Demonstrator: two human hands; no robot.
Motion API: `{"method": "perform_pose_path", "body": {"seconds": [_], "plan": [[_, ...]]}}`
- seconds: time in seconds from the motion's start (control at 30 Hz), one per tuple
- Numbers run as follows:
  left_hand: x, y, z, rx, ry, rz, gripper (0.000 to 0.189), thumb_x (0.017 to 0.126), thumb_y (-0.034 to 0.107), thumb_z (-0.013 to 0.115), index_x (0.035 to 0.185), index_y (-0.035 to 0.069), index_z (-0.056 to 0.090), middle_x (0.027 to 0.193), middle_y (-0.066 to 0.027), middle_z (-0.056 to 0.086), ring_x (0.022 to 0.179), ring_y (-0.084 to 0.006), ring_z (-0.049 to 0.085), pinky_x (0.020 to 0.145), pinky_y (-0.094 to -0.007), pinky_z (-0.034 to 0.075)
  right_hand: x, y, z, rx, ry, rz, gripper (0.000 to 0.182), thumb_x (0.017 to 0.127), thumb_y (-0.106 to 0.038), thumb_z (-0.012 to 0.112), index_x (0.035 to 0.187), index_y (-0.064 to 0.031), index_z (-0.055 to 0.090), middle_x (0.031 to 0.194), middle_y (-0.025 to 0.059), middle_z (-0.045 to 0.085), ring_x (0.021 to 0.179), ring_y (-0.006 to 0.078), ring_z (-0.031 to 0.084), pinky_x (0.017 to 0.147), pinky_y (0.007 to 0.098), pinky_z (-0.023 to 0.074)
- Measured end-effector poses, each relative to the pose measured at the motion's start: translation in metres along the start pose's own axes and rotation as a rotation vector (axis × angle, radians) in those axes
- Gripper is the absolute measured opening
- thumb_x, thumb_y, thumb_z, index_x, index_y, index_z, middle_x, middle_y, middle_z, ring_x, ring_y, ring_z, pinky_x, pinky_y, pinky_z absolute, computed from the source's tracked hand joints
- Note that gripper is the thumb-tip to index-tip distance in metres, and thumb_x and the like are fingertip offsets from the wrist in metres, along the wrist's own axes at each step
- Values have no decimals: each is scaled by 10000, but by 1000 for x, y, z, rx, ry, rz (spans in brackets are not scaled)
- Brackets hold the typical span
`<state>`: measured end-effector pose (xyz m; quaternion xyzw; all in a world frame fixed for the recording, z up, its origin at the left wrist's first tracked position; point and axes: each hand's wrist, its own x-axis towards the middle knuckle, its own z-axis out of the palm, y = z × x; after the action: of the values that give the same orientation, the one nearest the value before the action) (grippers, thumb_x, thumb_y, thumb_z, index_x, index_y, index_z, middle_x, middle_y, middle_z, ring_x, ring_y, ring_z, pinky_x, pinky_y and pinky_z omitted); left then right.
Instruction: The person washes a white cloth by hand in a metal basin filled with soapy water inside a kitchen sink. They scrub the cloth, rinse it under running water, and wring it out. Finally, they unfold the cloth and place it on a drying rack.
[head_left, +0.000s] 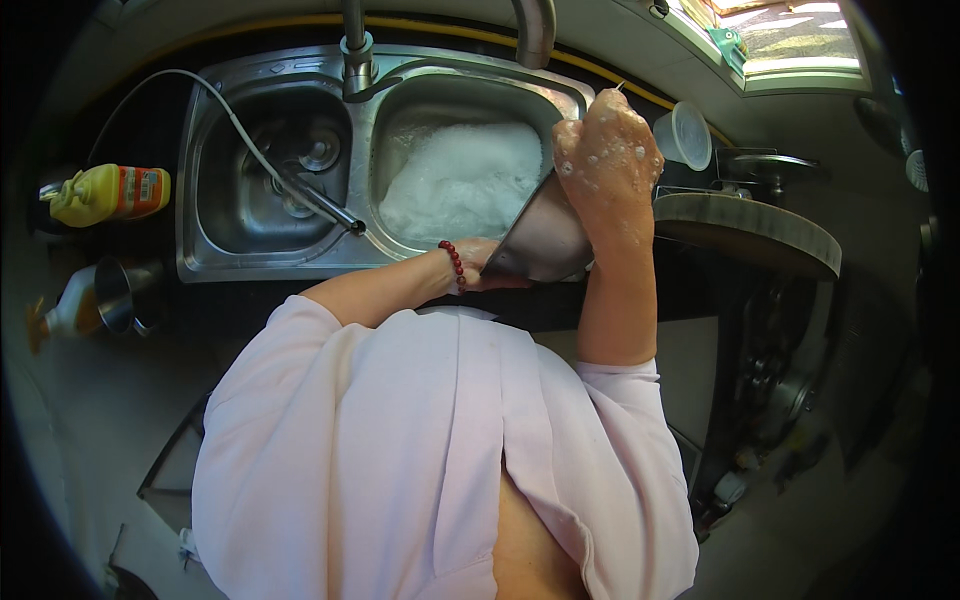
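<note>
A metal bowl or pot (545, 232) is held tilted on its side over the front right edge of the right sink basin (450, 97). My left hand (484, 262), with a red bead bracelet at its wrist, grips the near edge of the vessel. My right hand (609, 146), spotted with suds, is curled in a fist at the far side of the vessel. Its fingertips are hidden, and a thin pointed bit shows past the knuckles; whether it holds this or the rim is unclear. White foam (469, 176) fills much of the right basin.
A pull-out hose with a metal spout (349, 220) lies across the left basin (262, 232). A faucet (360, 67) stands behind the divider. On the left are a yellow bottle (105, 195) and a metal cup (124, 295). A plastic tub (690, 136) and round board (750, 225) stand right.
</note>
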<state>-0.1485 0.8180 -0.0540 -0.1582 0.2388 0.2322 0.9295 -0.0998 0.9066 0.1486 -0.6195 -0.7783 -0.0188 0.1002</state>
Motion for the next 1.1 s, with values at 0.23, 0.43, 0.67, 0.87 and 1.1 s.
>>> {"method": "perform_pose_path", "body": {"seconds": [0.23, 0.43, 0.67, 0.87, 1.1], "plan": [[11, -4, -15, 97, 0, 58, 292, 873, 10, 440, 1163, 2, 469, 1098, -171, 545, 963, -272, 584, 809, -417, 527, -5, 7, -14, 9, 68, -16, 178, 691, -117, 543, 738, 54, 521, 666, 208, 581, 662, 361, 600, 636, 407, 477], [-11, 25, -15, 294, 154, 566, 544, 737, -108, 508, 1249, 18, 373, 1078, -135, 532, 911, -230, 572, 777, -325, 500, -20, 54, -15, 463, 176, 153, 225, 695, -35, 528, 890, 78, 531, 629, 114, 580, 551, 149, 554, 567, 278, 453], [-26, 76, -78, 780, 673, 1229, 697, 697, -65, 510, 1335, 16, 242, 1191, -188, 467, 1078, -289, 483, 925, -339, 380, -74, 126, 102, 899, -119, 559, 191, 731, -21, 567, 875, 43, 458, 600, 78, 535, 397, 112, 493, 332, 258, 396], [-35, 78, -100, 984, 919, 1229, 692, 714, -63, 467, 1352, 21, 211, 1263, -217, 424, 1157, -310, 437, 980, -325, 327, -104, 139, 184, 682, -321, 623, 251, 690, -107, 658, 813, 64, 521, 654, 170, 575, 563, 268, 602, 538, 379, 489], [-46, 80, -90, 1117, 1010, 1104, 656, 723, -32, 496, 1329, -8, 245, 1285, -243, 387, 1174, -340, 417, 986, -350, 325, -113, 150, 214, 553, -455, 559, 295, 697, -165, 670, 813, 88, 572, 781, 248, 611, 774, 366, 613, 694, 410, 482]]}}
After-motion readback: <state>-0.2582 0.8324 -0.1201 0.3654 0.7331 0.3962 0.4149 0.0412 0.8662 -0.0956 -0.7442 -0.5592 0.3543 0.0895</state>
